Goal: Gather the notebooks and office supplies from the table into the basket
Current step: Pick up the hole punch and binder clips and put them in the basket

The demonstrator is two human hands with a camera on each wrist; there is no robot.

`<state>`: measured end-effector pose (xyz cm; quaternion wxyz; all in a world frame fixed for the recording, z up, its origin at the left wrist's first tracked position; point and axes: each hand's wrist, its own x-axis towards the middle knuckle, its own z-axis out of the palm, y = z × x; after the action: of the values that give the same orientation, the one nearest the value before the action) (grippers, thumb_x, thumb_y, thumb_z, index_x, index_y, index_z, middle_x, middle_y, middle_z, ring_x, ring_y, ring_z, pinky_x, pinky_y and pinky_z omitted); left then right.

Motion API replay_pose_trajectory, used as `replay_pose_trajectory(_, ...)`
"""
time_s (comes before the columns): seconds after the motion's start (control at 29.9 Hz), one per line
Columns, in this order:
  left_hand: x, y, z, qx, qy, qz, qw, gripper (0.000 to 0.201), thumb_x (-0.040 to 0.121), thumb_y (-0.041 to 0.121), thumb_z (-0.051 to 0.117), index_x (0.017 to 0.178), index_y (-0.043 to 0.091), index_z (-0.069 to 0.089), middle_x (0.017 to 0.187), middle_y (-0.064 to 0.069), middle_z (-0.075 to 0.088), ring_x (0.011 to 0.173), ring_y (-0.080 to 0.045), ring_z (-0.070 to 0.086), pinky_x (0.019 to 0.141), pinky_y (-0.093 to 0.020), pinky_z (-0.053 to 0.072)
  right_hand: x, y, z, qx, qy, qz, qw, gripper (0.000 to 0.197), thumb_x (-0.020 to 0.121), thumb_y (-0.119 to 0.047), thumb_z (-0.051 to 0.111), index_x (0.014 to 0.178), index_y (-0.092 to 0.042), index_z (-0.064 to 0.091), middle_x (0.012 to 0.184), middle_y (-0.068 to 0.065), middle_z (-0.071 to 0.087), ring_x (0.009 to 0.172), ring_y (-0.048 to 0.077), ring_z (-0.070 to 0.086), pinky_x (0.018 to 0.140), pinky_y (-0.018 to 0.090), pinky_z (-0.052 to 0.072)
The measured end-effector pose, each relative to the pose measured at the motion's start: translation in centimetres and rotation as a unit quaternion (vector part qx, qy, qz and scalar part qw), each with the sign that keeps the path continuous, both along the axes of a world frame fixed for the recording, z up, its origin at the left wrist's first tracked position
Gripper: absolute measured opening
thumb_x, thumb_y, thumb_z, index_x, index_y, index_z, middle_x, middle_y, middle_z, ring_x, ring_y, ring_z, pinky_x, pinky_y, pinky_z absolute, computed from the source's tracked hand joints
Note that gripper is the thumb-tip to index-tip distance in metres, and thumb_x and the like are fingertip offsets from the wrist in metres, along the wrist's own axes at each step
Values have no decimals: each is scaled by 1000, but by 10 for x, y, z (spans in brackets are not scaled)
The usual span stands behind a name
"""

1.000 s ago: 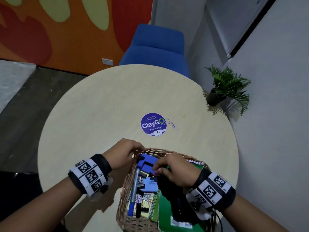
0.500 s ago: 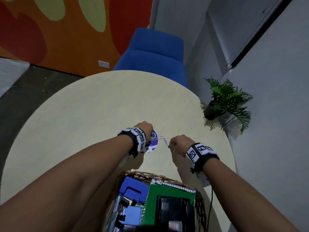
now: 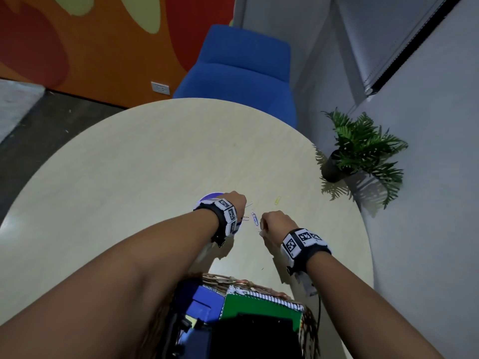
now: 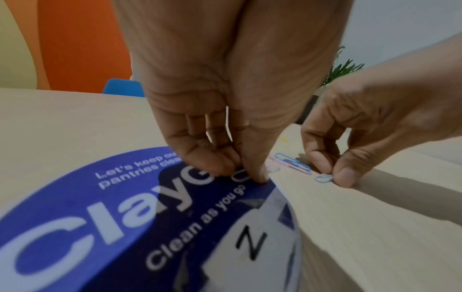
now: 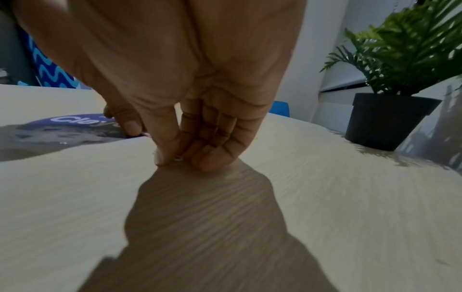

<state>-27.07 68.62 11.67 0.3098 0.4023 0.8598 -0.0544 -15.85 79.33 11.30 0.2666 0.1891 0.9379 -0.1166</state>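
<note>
Several paper clips lie on the round table [image 3: 129, 164] beside the purple ClayGo sticker [image 4: 100, 197]. My left hand [image 3: 234, 203] [image 4: 246, 173] pinches a pale clip [image 4: 241, 177] at the sticker's edge with thumb and forefinger. Just to its right, my right hand [image 3: 274, 224] [image 5: 175, 160] pinches another pale clip [image 4: 323, 177] against the tabletop. A blue clip [image 3: 255, 218] lies between the hands and a yellow clip [image 3: 277, 200] a little beyond. The wicker basket [image 3: 233, 279] sits near me, holding a green spiral notebook [image 3: 259, 307] and blue items.
A potted plant [image 3: 363, 149] stands at the table's right edge by the wall. A blue chair [image 3: 241, 73] is behind the far side of the table. Bare tabletop stretches to the left and far side.
A second ago both hands were at the basket; they have reached forward to the clips by the sticker. Over the last half second they have stayed there, fingers closing on clips.
</note>
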Motion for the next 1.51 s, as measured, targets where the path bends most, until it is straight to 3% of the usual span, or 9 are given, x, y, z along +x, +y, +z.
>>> replay_pose_trajectory(0.17,-7,-22,31,13,7,10,1000,22,79,11,66,63,12,51,57,-8,48,47,-22,44,52,-28,38,9,-5,15,-8,49,-46,998,19,85,-15,47,70,-6,55,77,13,60,70,33,56,63,32,48)
replay_pose_trajectory(0.3,2,-59,82,130,-45,50,989,25,77,18,72,102,17,68,98,-6,68,92,-27,62,74,-30,46,18,-6,58,-77,101,-41,991,5,79,-17,63,79,-22,64,76,7,70,74,25,64,71,34,54)
replay_pose_trajectory(0.4,28,-106,106,194,-79,53,976,20,78,21,71,99,19,72,96,-2,73,82,-18,60,75,-27,45,35,-24,94,-106,131,-2,986,21,85,-12,65,102,-22,69,72,-2,64,68,16,58,69,25,41)
replay_pose_trajectory(0.67,99,-220,91,235,-145,143,950,7,81,18,68,78,18,73,70,6,70,67,-9,61,66,-25,44,107,-124,140,-207,214,-39,954,9,85,-14,63,80,-16,70,62,0,68,57,11,62,61,20,47)
replay_pose_trajectory(0.77,118,-238,80,241,-161,148,946,13,86,17,63,83,19,75,66,9,70,58,1,58,59,-11,37,124,-148,136,-211,206,-53,954,11,86,-14,62,78,-16,70,62,2,70,58,12,63,63,24,49)
replay_pose_trajectory(0.87,128,-252,77,270,-181,191,926,22,92,10,55,96,18,74,71,6,73,61,5,67,59,0,41,134,-163,132,-211,208,-64,953,12,86,-15,60,78,-19,69,63,1,70,62,14,65,68,32,53)
replay_pose_trajectory(1.04,127,-274,83,330,-187,296,877,18,93,8,54,98,12,71,85,-4,74,62,-5,72,51,-8,48,140,-179,134,-231,204,-64,949,12,88,-16,62,88,-15,74,59,-15,62,62,6,64,73,28,53)
replay_pose_trajectory(1.24,103,-251,99,309,-82,231,919,14,90,24,61,99,20,71,90,6,75,66,-6,72,77,-30,56,127,-147,114,-180,181,-80,963,27,89,-23,62,115,-21,68,116,-1,70,105,15,63,96,31,47)
replay_pose_trajectory(1.51,17,-128,72,182,31,107,977,23,87,29,59,108,22,67,110,-5,70,101,-27,64,83,-35,50,63,-38,85,-79,92,-119,985,33,87,-20,64,120,-14,63,116,7,66,103,24,63,93,33,48)
